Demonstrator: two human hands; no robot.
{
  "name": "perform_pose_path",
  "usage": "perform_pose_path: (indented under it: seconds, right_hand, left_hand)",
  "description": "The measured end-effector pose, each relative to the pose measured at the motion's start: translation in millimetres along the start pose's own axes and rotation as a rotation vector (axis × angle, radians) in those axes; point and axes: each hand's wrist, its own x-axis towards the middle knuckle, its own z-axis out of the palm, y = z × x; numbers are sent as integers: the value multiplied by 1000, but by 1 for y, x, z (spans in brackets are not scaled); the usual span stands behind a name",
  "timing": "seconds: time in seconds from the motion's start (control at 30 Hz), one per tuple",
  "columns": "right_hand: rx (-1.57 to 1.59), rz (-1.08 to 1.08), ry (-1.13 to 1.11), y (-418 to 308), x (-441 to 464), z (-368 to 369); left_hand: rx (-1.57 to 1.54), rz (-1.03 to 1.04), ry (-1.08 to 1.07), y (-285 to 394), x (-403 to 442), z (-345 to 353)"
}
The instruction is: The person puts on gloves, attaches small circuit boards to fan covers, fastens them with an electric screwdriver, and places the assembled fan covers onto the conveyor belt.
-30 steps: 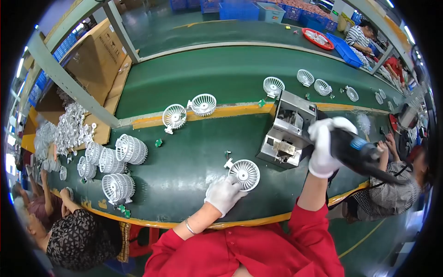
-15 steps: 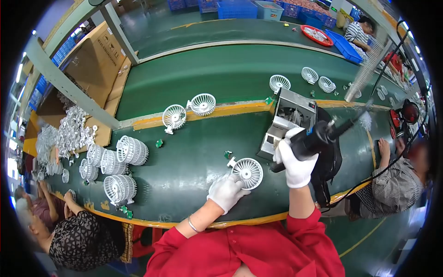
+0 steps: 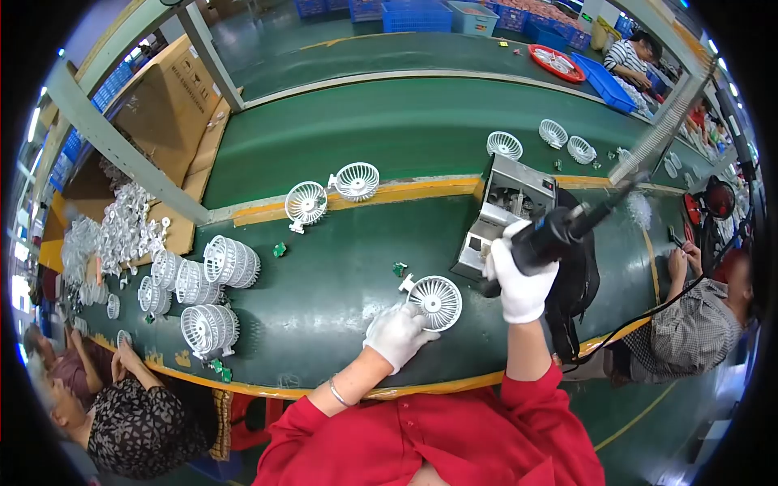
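My left hand (image 3: pixel 399 336), in a white glove, is closed on the lower left rim of a round white fan cage (image 3: pixel 435 304) lying on the green bench. A black electric screwdriver (image 3: pixel 545 241) is gripped in my gloved right hand (image 3: pixel 519 282). It is tilted, its cable end toward the upper right and its dark front end at the lower left; the bit tip cannot be made out. Just beyond that hand stands a grey metal screw feeder (image 3: pixel 519 190) with an open top. A small green circuit board (image 3: pixel 399 269) lies above the fan cage.
Stacked fan cages (image 3: pixel 209 330) stand at left near a pile of white parts (image 3: pixel 130 227) and a cardboard box (image 3: pixel 174 105). More fan cages (image 3: pixel 504 146) sit on the green conveyor (image 3: pixel 356 121). A black bag (image 3: pixel 577 279) is right of the feeder. Co-workers sit at both sides.
My right hand and the screwdriver have shifted slightly, the tool's rear end swinging a little. Fan cages on the far conveyor moved right. The co-worker at right has brought both hands together.
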Motion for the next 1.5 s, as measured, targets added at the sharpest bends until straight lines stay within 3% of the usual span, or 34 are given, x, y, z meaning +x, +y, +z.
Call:
perform_pose_path:
  seconds: [0.07,0.2,0.27,0.47,0.63,0.73,0.87,0.93,1.0,1.1,1.2,1.27,1.33,1.47,1.5]
  right_hand:
    - [153,-131,-10,0,-8,11]
    - [82,-145,-59,20,-10,20]
    - [152,2,-63,25,-11,28]
    - [-25,63,-162,40,-14,34]
    - [-56,-166,-233,32,-19,37]
    - [76,-57,-260,39,-22,28]
    - [11,-146,-108,33,-15,12]
    - [157,-175,-112,5,-3,1]
    - [-46,-274,90,-1,21,-14]
    - [-152,-255,179,13,27,-24]
    - [-137,-252,101,7,18,-18]
    - [26,-26,5,-10,-1,-1]
    - [90,-111,-69,3,-15,8]
    - [261,39,-199,13,-38,30]
    - [117,-38,-215,12,-38,34]
  left_hand:
    - [-3,-12,-11,0,0,1]
    - [-4,1,6,0,-1,-1]
    - [-7,13,12,1,1,0]
    - [5,-35,-57,-2,0,1]
    - [4,-17,-30,-1,1,3]
    - [1,-17,-19,0,2,3]
    - [12,-18,-21,3,2,2]
    - [16,-29,-33,2,0,5]
    - [13,-4,-2,3,2,4]
    - [19,1,-4,5,2,4]
    - [18,-28,-33,7,3,2]
    - [11,-30,-38,6,4,2]
    - [-4,-15,-25,6,4,3]
    - [-49,-7,-32,4,4,5]
    - [-67,-6,-28,4,4,6]
